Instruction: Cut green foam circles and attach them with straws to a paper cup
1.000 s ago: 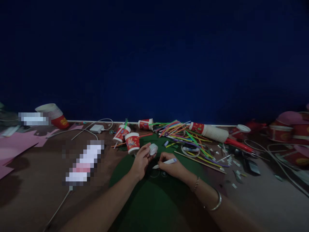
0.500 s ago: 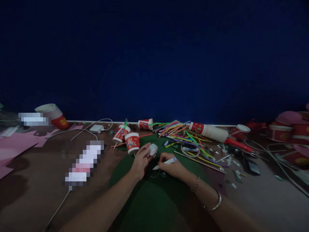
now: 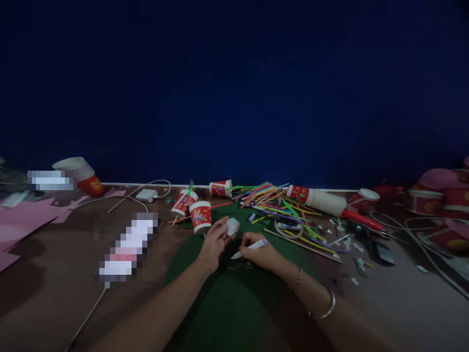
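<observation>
My left hand (image 3: pixel 213 243) holds a small white round lid-like object (image 3: pixel 232 226) at its fingertips, just above a dark green sheet (image 3: pixel 234 298). My right hand (image 3: pixel 261 253) grips a white marker (image 3: pixel 249 248) with a purple end, its tip pointing left and down at the green sheet. Faint drawn circles (image 3: pixel 242 265) show on the sheet under the marker. Both hands are close together, a few centimetres apart. A red paper cup (image 3: pixel 201 215) stands just left of my left hand.
A heap of coloured straws (image 3: pixel 278 200) lies behind my hands, with a stack of white cups (image 3: pixel 318 199) on its side. More red cups (image 3: pixel 184 202) lie nearby. Cables (image 3: pixel 126 198), a charger (image 3: pixel 147 195), pink paper (image 3: pixel 22 220) and scraps (image 3: pixel 348 242) cover the floor. Red bowls (image 3: pixel 439 195) sit far right.
Almost nothing differs. My right hand with the marker has shifted very slightly to the left over the green sheet. My left hand stays put.
</observation>
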The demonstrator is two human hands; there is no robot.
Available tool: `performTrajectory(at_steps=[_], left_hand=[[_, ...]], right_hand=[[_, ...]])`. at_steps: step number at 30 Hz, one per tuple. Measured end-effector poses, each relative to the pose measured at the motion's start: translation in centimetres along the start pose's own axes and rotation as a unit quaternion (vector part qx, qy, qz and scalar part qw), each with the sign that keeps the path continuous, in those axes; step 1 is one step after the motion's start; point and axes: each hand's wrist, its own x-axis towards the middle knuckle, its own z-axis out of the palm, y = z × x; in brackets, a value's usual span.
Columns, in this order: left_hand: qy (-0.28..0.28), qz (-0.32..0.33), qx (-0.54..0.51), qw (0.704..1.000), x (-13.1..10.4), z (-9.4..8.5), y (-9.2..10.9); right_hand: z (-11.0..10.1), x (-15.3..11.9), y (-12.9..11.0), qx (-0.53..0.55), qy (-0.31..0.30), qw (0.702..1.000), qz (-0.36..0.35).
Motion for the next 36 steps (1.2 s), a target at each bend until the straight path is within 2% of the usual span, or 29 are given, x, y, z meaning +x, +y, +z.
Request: performTrajectory(at_steps=[19, 29, 32, 36], left_hand=[[-0.002, -0.004, -0.002, 1.000, 0.18, -0.17, -0.14], [0.001, -0.003, 0.001, 1.000, 0.37, -0.31, -0.26], [-0.001, -0.002, -0.003, 1.000, 0.38, -0.34, -0.25], [0.000, 0.001, -0.003, 1.000, 0.19, -0.26, -0.11]], right_hand=[[0.18, -0.31, -0.58, 0.004, -0.015, 1.000, 0.023], [0.28, -0.48, -1.00, 0.003, -0.007, 1.000, 0.006], [0.35, -0.33, -0.89, 0.013, 0.003, 1.000, 0.007], [-0.05, 0.09, -0.70, 0.085, 0.047, 0.995, 0.014]])
